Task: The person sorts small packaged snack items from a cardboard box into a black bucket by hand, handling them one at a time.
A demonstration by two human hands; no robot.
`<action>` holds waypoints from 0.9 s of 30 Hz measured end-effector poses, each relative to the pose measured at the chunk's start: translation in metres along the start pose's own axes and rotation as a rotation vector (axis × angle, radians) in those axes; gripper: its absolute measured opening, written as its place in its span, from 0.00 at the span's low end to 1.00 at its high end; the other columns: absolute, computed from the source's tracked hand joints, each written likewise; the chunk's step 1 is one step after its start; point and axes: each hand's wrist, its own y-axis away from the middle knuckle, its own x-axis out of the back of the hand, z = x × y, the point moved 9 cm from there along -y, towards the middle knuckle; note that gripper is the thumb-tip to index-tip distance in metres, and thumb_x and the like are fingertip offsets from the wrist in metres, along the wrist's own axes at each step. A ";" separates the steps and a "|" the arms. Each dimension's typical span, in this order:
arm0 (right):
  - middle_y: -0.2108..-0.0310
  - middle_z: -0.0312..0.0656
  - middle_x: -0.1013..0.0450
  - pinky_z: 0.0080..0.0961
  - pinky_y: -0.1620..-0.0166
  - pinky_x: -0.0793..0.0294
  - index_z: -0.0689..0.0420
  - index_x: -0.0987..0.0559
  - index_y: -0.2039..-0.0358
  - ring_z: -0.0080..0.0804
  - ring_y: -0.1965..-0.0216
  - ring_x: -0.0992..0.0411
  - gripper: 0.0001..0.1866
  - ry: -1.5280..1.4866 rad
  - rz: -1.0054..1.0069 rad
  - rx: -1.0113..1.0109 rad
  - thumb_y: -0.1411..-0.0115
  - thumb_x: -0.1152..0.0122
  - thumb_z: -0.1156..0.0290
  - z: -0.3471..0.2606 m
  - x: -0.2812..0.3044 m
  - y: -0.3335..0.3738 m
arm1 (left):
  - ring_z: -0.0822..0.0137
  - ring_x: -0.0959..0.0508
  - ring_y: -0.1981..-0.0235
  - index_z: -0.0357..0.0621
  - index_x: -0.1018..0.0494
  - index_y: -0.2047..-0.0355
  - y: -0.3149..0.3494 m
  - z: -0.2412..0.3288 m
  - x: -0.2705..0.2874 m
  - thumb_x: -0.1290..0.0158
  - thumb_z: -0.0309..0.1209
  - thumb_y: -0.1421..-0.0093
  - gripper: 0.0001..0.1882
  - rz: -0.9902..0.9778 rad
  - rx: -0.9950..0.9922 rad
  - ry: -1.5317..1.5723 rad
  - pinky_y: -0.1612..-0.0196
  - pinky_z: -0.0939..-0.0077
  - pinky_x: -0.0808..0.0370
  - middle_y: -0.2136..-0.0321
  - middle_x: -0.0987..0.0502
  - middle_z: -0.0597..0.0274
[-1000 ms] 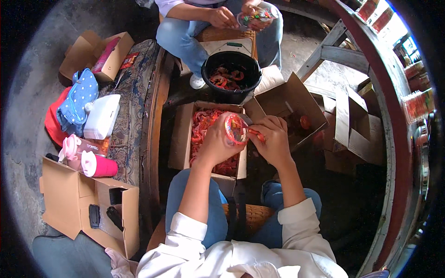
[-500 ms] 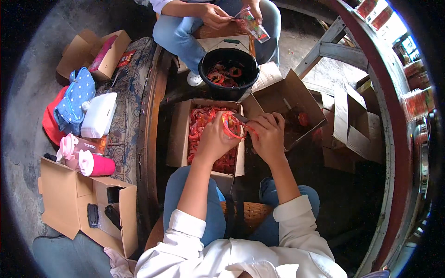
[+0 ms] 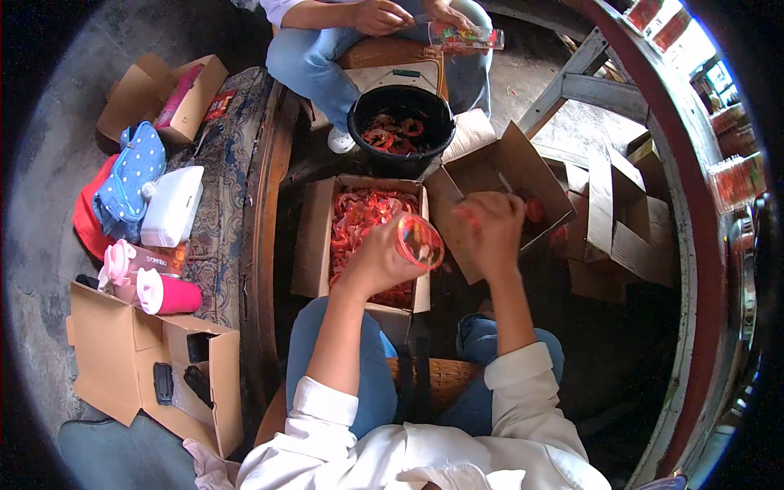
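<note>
My left hand (image 3: 377,255) is wrapped round a clear plastic cup with a red rim (image 3: 420,242), its round end tilted up toward me. To its right, over the flap of an open carton, my right hand (image 3: 496,233) is blurred by motion, fingers closed. A red plastic scrap (image 3: 468,217) shows at its fingertips. A thin pale strip (image 3: 504,181) juts out beyond the knuckles, perhaps a blade; I cannot make it out. Beneath my left hand stands a cardboard box (image 3: 320,237) full of red plastic scraps (image 3: 357,214).
Ahead is a black bucket (image 3: 358,131) with red rings and scraps inside. Beyond it, a seated person's hands (image 3: 384,16) hold a printed clear cup (image 3: 465,37). An open carton (image 3: 523,167) stands at right. A patterned bench (image 3: 220,204) holds tumblers, bags and boxes.
My right hand has pulled away from the cup to the right with a red scrap. My left hand has turned the cup and lowered it slightly. The other person's cup has swung level.
</note>
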 end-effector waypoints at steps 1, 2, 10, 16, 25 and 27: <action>0.68 0.33 0.26 0.40 0.49 0.44 0.51 0.21 0.74 0.33 0.60 0.32 0.04 0.019 0.002 -0.048 0.53 0.40 0.68 0.009 0.002 0.000 | 0.50 0.23 0.66 0.40 0.33 0.62 0.003 0.002 -0.004 0.36 0.34 0.61 0.26 -0.034 -0.013 0.001 0.65 0.64 0.26 0.71 0.24 0.50; 0.68 0.33 0.26 0.39 0.50 0.44 0.51 0.21 0.74 0.33 0.60 0.32 0.04 -0.018 -0.001 -0.052 0.52 0.40 0.67 0.008 0.001 0.002 | 0.50 0.23 0.66 0.40 0.33 0.62 0.004 -0.002 0.000 0.36 0.34 0.61 0.27 -0.004 0.024 0.022 0.64 0.64 0.26 0.70 0.24 0.50; 0.65 0.37 0.27 0.39 0.50 0.43 0.52 0.20 0.70 0.37 0.57 0.33 0.14 -0.134 -0.163 -0.225 0.53 0.37 0.57 -0.004 -0.041 0.013 | 0.63 0.24 0.63 0.40 0.33 0.59 0.005 0.005 0.041 0.34 0.31 0.60 0.28 0.250 -0.045 0.089 0.58 0.71 0.28 0.64 0.25 0.57; 0.63 0.41 0.27 0.39 0.48 0.44 0.52 0.19 0.69 0.40 0.57 0.32 0.11 -0.246 -0.126 -0.194 0.50 0.43 0.63 -0.021 -0.070 0.013 | 0.63 0.24 0.64 0.40 0.34 0.59 0.010 0.003 0.057 0.36 0.31 0.59 0.26 0.395 -0.145 0.082 0.59 0.72 0.28 0.66 0.26 0.58; 0.69 0.40 0.26 0.37 0.57 0.32 0.54 0.20 0.72 0.39 0.64 0.29 0.08 -0.387 -0.154 -0.166 0.56 0.39 0.75 -0.034 -0.081 0.017 | 0.65 0.24 0.63 0.40 0.34 0.58 0.015 0.007 0.066 0.34 0.32 0.60 0.29 0.428 -0.140 0.125 0.59 0.72 0.28 0.64 0.26 0.58; 0.70 0.40 0.26 0.34 0.61 0.30 0.56 0.21 0.73 0.38 0.66 0.27 0.07 -0.464 -0.071 -0.170 0.55 0.41 0.78 -0.027 -0.069 0.016 | 0.65 0.24 0.62 0.40 0.35 0.58 0.014 0.005 0.065 0.34 0.32 0.60 0.30 0.413 -0.129 0.129 0.58 0.72 0.28 0.64 0.26 0.58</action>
